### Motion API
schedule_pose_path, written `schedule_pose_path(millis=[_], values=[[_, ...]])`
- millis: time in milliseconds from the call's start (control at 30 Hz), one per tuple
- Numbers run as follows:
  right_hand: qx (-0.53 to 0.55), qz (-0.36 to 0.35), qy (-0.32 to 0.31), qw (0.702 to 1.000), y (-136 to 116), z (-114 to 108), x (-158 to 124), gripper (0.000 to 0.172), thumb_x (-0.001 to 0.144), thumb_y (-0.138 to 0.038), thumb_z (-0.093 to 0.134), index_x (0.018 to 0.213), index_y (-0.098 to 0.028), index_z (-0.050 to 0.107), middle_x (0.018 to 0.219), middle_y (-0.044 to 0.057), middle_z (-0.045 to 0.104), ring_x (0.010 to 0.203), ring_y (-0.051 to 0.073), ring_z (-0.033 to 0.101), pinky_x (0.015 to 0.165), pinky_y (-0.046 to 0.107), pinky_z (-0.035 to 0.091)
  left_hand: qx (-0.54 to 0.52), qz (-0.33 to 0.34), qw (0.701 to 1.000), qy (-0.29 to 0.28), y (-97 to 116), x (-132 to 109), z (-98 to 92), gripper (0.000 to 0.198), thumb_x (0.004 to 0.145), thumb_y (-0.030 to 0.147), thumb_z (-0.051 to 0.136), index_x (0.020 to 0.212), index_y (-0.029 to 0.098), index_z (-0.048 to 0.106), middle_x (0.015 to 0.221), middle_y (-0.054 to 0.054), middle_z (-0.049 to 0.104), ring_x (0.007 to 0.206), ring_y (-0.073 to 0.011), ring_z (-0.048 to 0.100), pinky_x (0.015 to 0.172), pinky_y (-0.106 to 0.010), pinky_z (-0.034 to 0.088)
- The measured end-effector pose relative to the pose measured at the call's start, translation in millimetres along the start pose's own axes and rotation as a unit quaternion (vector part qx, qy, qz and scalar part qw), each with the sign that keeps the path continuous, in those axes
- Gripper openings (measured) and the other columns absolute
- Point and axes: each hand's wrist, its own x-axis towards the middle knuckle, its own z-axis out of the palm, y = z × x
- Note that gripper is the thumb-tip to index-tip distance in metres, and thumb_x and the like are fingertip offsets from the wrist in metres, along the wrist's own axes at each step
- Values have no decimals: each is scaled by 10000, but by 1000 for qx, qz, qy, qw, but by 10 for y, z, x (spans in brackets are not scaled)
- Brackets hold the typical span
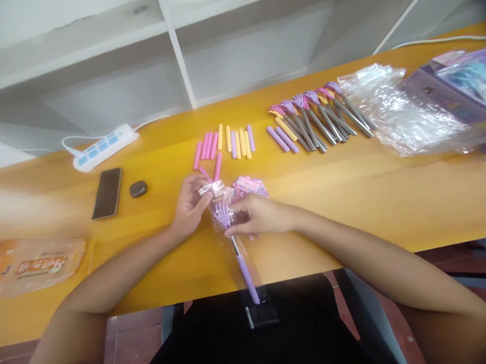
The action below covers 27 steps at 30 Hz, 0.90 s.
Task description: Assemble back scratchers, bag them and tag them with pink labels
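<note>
A back scratcher with a purple hand-shaped head, metal rod and purple grip [248, 279] lies inside a clear plastic bag [262, 314], whose lower end hangs over the table edge. My left hand [190, 205] is closed, pinching the bag's top end between thumb and fingers. Closed around the bag beside the purple head, my right hand [258, 214] grips the back scratcher through the plastic; some of its fingers are hidden. Just behind my hands is a small pile of pink and purple printed cards [251, 186]. Pink grip sleeves [218, 167] lie past my left fingers.
Yellow and purple sleeves [239, 143] lie farther back. Several back scratchers [320, 121] are grouped at the back right beside clear bags [413, 113] and purple packaging [449, 93]. Leftward are a phone [107, 194], dark case [138, 189], power strip [106, 147] and orange-printed package [36, 265].
</note>
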Motion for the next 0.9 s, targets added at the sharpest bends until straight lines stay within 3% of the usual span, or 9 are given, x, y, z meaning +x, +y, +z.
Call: schedule_pose_path(millis=[67,133,200,267,333,533,667,800,900], values=[[-36,-15,0,999,-4,-58,-5,442,978,-566,764,821,-171,643,568,-51,622,488,85,565,534,226,454,25,13,1000,-5,27,-2,9,167,1027,342,743,1164,261,692,993,-16,674,890,-154,650,844,-292,545],[-133,-52,60,988,-8,-163,-19,464,1064,-557,647,804,-173,633,623,-24,644,545,92,573,593,248,439,40,15,999,-26,55,-2,19,113,1047,341,711,1031,229,707,984,-35,686,924,-166,659,872,-305,540],[-276,-77,180,941,-7,-294,-44,431,1123,-461,544,822,-171,649,717,13,668,638,112,582,662,279,412,41,-2,998,-51,72,-1,24,132,1055,344,696,1016,219,713,980,-42,687,939,-170,659,897,-311,540],[-394,-61,286,871,7,-418,-72,335,1117,-365,529,890,-169,679,846,52,693,731,145,588,702,306,387,30,-29,997,-72,68,-7,25,143,1025,344,737,1090,218,714,1043,-52,696,993,-179,670,942,-318,549],[-454,-20,325,829,38,-504,-95,256,1091,-364,574,987,-165,697,1002,94,708,799,177,605,705,320,378,7,-56,993,-100,46,-21,21,234,988,331,781,1179,223,700,1130,-65,698,1076,-195,683,999,-334,554],[-526,76,262,805,149,-508,-89,441,988,-534,760,1181,-142,702,1218,157,677,820,216,631,667,331,359,14,-86,989,-117,17,-51,24,232,1004,308,748,1206,206,696,1170,-82,721,1102,-191,701,1032,-333,559],[-529,78,254,806,147,-496,-73,434,996,-514,766,1215,-145,700,1224,155,689,895,249,666,703,339,390,6,-110,988,-111,76,-36,36,277,1024,399,731,1211,197,697,1138,-84,742,1021,-181,713,918,-300,586],[-518,59,254,815,133,-507,-70,412,1012,-464,769,1276,-158,692,1212,141,709,1030,282,683,761,342,425,-14,-131,986,-104,104,-29,43,288,1091,448,633,1236,200,634,960,-32,743,829,-137,699,778,-265,574],[-521,53,265,810,145,-502,-65,350,1034,-435,738,1244,-158,695,1216,135,703,955,252,670,722,335,403,-40,-125,988,-84,84,-24,59,247,1111,444,601,1190,226,519,884,8,740,707,-117,676,692,-262,567]])
